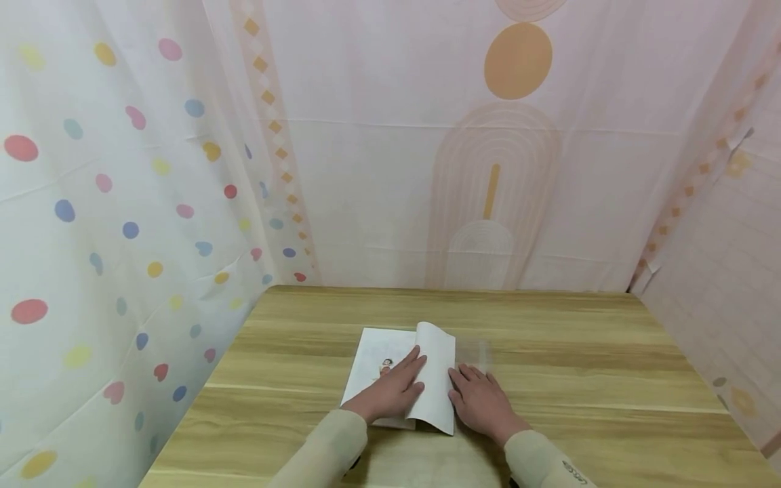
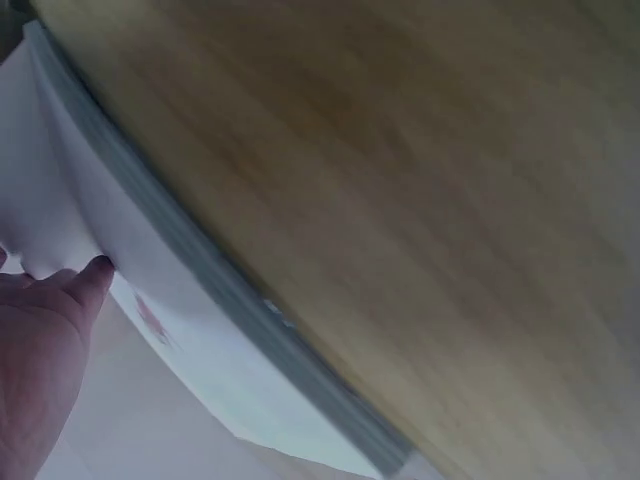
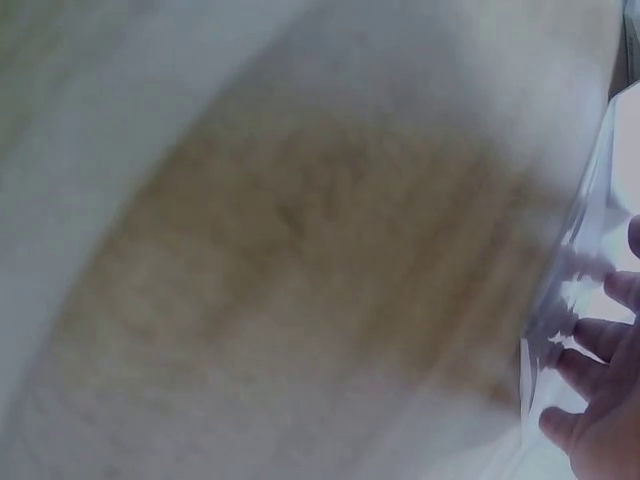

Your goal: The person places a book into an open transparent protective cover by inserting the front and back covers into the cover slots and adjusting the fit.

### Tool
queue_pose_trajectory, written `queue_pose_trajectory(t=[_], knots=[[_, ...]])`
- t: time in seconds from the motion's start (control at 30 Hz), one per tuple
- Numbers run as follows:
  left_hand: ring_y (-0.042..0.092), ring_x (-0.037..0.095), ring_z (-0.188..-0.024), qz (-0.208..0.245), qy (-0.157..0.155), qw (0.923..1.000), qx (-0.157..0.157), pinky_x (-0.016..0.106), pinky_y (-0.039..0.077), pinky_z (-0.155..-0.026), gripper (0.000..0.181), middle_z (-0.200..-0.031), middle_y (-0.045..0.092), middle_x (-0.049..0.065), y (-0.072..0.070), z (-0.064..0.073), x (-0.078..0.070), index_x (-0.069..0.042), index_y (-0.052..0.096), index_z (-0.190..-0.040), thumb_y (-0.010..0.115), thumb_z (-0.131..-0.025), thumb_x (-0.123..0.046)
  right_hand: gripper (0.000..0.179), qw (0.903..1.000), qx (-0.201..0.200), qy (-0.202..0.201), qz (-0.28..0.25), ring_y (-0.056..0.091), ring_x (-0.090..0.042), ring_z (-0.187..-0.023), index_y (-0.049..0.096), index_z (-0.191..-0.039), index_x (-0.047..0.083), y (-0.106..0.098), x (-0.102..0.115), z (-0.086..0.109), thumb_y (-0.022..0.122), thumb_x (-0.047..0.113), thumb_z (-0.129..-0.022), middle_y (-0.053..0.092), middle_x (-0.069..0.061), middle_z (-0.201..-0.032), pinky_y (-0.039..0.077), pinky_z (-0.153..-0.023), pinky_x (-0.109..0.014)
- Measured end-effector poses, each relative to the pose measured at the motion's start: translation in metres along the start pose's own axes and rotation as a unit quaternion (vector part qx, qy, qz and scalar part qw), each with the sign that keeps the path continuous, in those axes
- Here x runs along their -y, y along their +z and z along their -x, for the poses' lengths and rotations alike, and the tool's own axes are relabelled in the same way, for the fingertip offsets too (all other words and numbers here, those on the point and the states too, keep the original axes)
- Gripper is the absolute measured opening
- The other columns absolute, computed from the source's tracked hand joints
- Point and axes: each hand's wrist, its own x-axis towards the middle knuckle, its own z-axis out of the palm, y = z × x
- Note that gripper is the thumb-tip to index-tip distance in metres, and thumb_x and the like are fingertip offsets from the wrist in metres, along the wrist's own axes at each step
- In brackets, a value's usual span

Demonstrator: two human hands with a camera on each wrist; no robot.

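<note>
A booklet with white pages [image 1: 381,343] lies open on the wooden table, with a small printed figure [image 1: 386,367] on its left page. Its right part, a curved white leaf [image 1: 438,379], bulges up from the fold. My left hand [image 1: 390,392] rests across the booklet, fingers extended to the base of this leaf; in the left wrist view its thumb [image 2: 95,275] presses the page. Beside the leaf's right edge lies my right hand [image 1: 482,401], fingers extended over a clear plastic sheet [image 1: 484,354]. That sheet's shiny edge [image 3: 560,290] shows by the fingertips in the right wrist view.
The wooden table [image 1: 586,366] extends around the booklet on every side. A patterned curtain [image 1: 366,190] hangs behind its far edge. A dotted curtain [image 1: 122,271] borders the left side, and another pale cloth [image 1: 726,271] the right.
</note>
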Motion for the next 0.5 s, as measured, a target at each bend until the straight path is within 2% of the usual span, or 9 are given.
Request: queue_pose_trajectory(t=[0.1,0.27,0.5], knots=[[0.027,0.029,-0.146,-0.010,-0.003,0.9999,0.006,0.063,0.021,-0.113,0.056,-0.164,0.017,0.013,0.001,0.000,-0.001,-0.004,0.032,-0.155,0.042,-0.106,-0.029,0.044,0.9998,-0.003,-0.008,-0.019,0.042,-0.040,-0.135,0.053,-0.140,0.000,-0.001,-0.002,0.000,0.053,0.023,-0.102,0.048,-0.024,-0.145,0.031,-0.109,-0.059],[0.039,0.032,-0.140,-0.055,-0.011,0.9984,0.001,0.067,0.027,-0.107,0.054,-0.164,0.019,0.012,0.005,-0.001,-0.007,-0.006,0.034,-0.154,0.041,-0.106,-0.030,0.044,0.9984,-0.017,-0.016,-0.051,0.042,-0.042,-0.135,0.053,-0.138,-0.004,0.000,-0.003,0.000,0.053,0.019,-0.101,0.047,-0.028,-0.143,0.033,-0.110,-0.053],[0.045,0.028,-0.136,-0.108,-0.024,0.9939,-0.006,0.069,0.028,-0.104,0.054,-0.163,0.020,0.010,0.012,-0.005,-0.010,-0.009,0.036,-0.154,0.041,-0.106,-0.032,0.045,0.9984,-0.018,-0.013,-0.052,0.042,-0.041,-0.135,0.052,-0.139,-0.004,0.001,-0.003,0.001,0.054,0.021,-0.101,0.047,-0.027,-0.143,0.033,-0.110,-0.052]])
